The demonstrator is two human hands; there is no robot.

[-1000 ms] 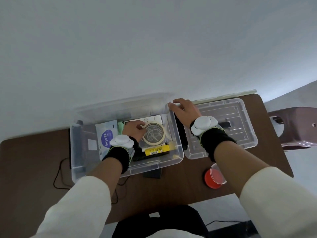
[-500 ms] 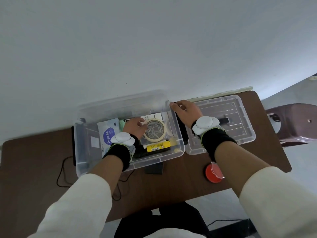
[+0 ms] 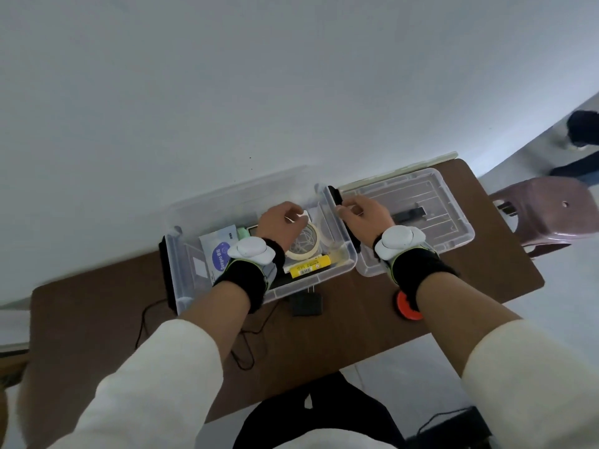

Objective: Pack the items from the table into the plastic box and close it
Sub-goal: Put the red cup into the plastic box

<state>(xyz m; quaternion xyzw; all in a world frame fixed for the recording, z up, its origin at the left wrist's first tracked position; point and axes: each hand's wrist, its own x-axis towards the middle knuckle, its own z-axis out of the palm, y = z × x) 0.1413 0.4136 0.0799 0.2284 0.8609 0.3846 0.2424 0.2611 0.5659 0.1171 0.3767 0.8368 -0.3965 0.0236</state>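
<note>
The clear plastic box [image 3: 181, 273] stands open on the brown table [image 3: 97, 319]. Inside lie a roll of masking tape [image 3: 308, 251], a yellow glue stick [image 3: 309, 266], a white packet with a blue label [image 3: 220, 254] and a pale green item [image 3: 242, 233]. My left hand [image 3: 282, 225] is inside the box behind the tape roll, its fingers curled and pinching a white card [image 3: 303, 218]. My right hand [image 3: 363, 212] grips the box's right rim at the black latch [image 3: 335, 197]. The clear lid [image 3: 453, 222] lies upside down to the right of the box.
A black adapter [image 3: 306, 304] with a thin cable lies on the table just in front of the box. A round orange-red container [image 3: 409, 307] sits near the front edge, partly under my right forearm. A brown plastic stool [image 3: 551, 212] stands right of the table. The wall runs right behind.
My left hand moved from the tape roll toward the back of the box and curled its fingers. My right hand's fingers went from lying flat on the rim to curling at the latch.
</note>
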